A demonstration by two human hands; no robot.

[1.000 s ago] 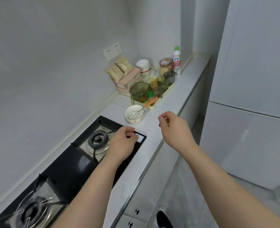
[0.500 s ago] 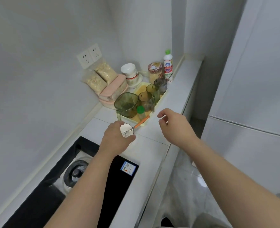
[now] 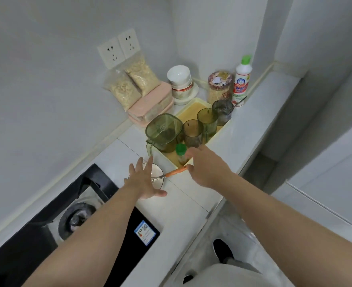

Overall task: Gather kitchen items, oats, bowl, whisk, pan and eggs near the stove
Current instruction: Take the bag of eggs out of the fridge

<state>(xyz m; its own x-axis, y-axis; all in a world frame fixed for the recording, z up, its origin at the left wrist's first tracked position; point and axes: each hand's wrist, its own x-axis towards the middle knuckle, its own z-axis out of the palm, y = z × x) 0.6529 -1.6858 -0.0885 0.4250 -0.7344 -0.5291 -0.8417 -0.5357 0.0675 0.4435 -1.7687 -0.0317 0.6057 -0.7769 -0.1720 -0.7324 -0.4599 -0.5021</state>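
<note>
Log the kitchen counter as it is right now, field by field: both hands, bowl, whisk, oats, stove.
left hand: open, fingers spread, over the bowl
right hand: reaching, by the end of the whisk handle; contact unclear
bowl: white, on the counter beside the stove
whisk: wires in the bowl, orange handle pointing right
oats: two clear bags at the back of the counter
stove: black, nearest burner bare
pan, eggs: none in view

left hand [image 3: 143,182] half hides bowl [image 3: 156,170]; stove [image 3: 26,247] cut off

Green pitcher [image 3: 163,132], tumblers [image 3: 192,131] in yellow tray [image 3: 188,111]
</note>
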